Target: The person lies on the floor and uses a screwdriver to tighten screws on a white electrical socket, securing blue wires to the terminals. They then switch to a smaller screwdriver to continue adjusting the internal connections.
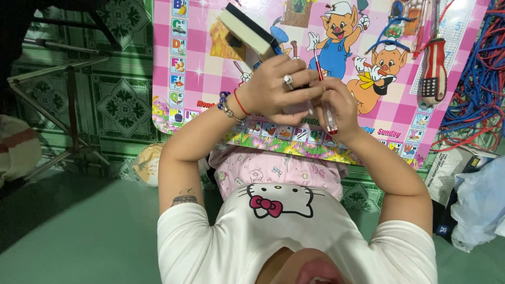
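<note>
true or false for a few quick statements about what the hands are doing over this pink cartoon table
1. The right hand holds a thin screwdriver with a clear handle. True.
2. The left hand wears a ring. True.
3. Both hands rest flat on the pink table. False: they are raised above it, gripping things.
4. The red-handled tool is in the left hand. False: it lies on the table, apart from both hands.
5. A tangle of red and blue wires lies beside the table. True.

My left hand (273, 87) is covering the small thing I'm gripping, so its shape is staying unclear. Beside it, my right hand (339, 108) is hiding the screwdriver's (325, 100) tip.
</note>
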